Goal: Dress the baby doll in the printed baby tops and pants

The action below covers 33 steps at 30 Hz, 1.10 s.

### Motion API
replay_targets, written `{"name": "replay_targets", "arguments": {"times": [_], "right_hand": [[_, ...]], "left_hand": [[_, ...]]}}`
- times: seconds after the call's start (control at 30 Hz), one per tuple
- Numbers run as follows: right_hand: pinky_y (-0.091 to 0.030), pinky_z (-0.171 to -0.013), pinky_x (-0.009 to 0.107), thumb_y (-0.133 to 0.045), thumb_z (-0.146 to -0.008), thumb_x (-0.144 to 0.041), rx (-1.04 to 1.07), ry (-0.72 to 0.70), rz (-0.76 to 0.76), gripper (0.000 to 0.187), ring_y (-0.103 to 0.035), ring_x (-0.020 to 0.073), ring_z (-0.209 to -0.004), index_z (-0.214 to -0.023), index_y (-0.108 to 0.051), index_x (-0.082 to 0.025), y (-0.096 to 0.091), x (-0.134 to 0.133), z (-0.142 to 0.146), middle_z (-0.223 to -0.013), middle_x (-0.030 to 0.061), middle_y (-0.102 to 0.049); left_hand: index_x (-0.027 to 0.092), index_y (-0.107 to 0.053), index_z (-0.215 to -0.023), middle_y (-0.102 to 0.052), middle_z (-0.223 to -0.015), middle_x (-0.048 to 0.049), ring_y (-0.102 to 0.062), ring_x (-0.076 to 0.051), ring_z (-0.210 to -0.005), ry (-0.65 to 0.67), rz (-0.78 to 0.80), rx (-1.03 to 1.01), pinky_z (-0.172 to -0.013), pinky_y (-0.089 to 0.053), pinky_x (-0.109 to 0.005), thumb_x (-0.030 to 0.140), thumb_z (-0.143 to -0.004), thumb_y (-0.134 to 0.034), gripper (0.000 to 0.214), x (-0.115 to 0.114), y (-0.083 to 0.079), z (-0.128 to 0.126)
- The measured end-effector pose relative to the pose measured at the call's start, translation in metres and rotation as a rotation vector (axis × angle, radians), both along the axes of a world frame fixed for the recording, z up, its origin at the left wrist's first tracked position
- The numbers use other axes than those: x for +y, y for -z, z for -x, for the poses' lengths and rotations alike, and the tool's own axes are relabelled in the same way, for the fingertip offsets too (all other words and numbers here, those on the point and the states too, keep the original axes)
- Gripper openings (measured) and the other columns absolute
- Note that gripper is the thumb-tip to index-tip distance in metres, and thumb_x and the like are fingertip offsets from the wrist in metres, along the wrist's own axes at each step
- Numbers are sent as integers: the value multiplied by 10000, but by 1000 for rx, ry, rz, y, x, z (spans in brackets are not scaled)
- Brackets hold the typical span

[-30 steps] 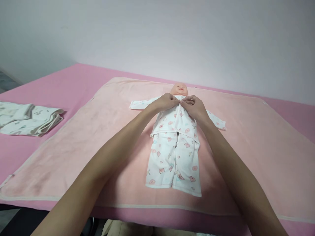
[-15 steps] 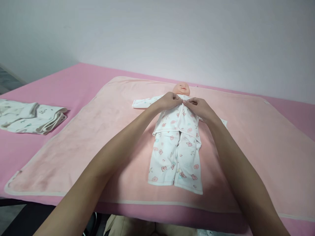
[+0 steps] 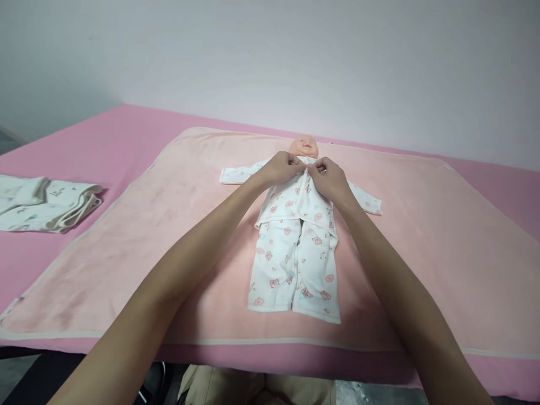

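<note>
A baby doll (image 3: 304,146) lies on its back on a peach blanket (image 3: 422,247), dressed in a white printed top (image 3: 295,205) and matching trousers (image 3: 295,270). Both my arms reach out to the doll's chest just below its chin. My left hand (image 3: 282,167) pinches the left edge of the top's front opening. My right hand (image 3: 327,177) pinches the right edge, and the fingertips of both hands meet at the collar. The doll's sleeves lie spread out to either side.
The blanket covers a pink table (image 3: 105,140) that stands against a plain white wall. A folded pile of white printed cloth (image 3: 42,203) lies on the table at the far left. The table's near edge runs along the bottom of the view.
My hands have stayed at the doll's collar, with the fingers shifting slightly as they work the fabric. The view has swayed a little.
</note>
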State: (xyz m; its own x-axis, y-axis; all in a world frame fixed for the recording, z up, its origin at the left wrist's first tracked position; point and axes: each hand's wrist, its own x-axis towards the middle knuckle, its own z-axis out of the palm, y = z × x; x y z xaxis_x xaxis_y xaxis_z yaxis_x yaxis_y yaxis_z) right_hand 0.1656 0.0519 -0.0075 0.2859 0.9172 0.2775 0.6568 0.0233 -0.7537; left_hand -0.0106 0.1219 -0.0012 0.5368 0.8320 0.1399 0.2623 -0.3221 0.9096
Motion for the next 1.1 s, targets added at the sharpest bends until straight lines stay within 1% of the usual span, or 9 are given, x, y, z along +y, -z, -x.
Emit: {"name": "replay_targets", "arguments": {"times": [0.07, 0.23, 0.4, 0.5, 0.63, 0.73, 0.83, 0.97, 1.1], "right_hand": [[-543, -889, 378, -746, -979, -355, 26, 33, 19, 193, -661, 225, -924, -861, -659, -231, -2, -1, 0, -985, 61, -754], [-568, -662, 334, -818, -902, -312, 296, 25, 151, 124, -674, 225, -836, -904, -757, -204, -13, -4, -2, -946, 86, -749], [-603, -722, 333, -849, -876, -270, 315, -5, 151, 105, -700, 228, -895, -923, -806, -187, -18, -8, -3, -954, 91, -769], [-601, -741, 325, -845, -897, -283, 280, -12, 155, 114, -703, 222, -906, -937, -814, -181, -19, -9, -4, -964, 95, -775], [-583, -725, 306, -865, -885, -297, 268, -18, 137, 133, -700, 216, -892, -896, -807, -177, -17, -7, -5, -949, 92, -780], [-554, -679, 289, -892, -879, -367, 312, -18, 153, 224, -664, 189, -796, -820, -774, -186, -14, -4, -7, -828, 58, -741], [-487, -606, 284, -864, -914, -482, 418, -56, 209, 354, -575, 152, -672, -750, -730, -199, -11, 1, -14, -756, 39, -695], [-450, -578, 289, -811, -954, -501, 569, -135, 236, 352, -507, 124, -619, -775, -750, -205, -12, 5, -22, -883, 62, -757], [-425, -537, 276, -778, -966, -481, 611, -163, 263, 322, -492, 129, -615, -831, -791, -189, -15, 2, -23, -965, 101, -809]], "left_hand": [[196, -399, -622, -383, -669, 2, -313, -97, -607, -15, 2, 8, -625, -223, -318, 248, -931, -725, 452, -3, -3, 0], [193, -393, -600, -399, -651, -7, -346, -104, -616, -40, 6, 26, -633, -239, -316, 200, -903, -737, 458, -14, -12, 1], [199, -492, -638, -404, -612, -4, -441, -134, -650, -38, 34, -23, -630, -283, -306, 192, -858, -796, 374, -11, -9, 2], [202, -481, -645, -402, -628, 2, -457, -135, -665, -21, 13, -26, -649, -313, -309, 190, -870, -791, 383, -6, -5, 1], [205, -456, -653, -401, -665, 4, -418, -126, -661, -16, -17, -12, -663, -305, -316, 213, -889, -778, 399, -5, -1, -1], [205, -429, -657, -407, -691, 4, -365, -113, -638, -31, -10, -5, -654, -269, -320, 239, -902, -757, 410, -5, 0, -4], [206, -416, -648, -393, -679, 10, -332, -108, -624, -37, -11, -11, -641, -246, -322, 247, -903, -742, 416, -6, 1, -6], [202, -430, -624, -384, -654, 15, -323, -102, -614, -31, -6, -20, -621, -245, -315, 246, -903, -720, 405, -6, 2, -7], [200, -442, -608, -347, -632, 24, -290, -95, -602, -21, -8, -29, -611, -209, -311, 289, -909, -716, 417, -5, 3, -6]]}}
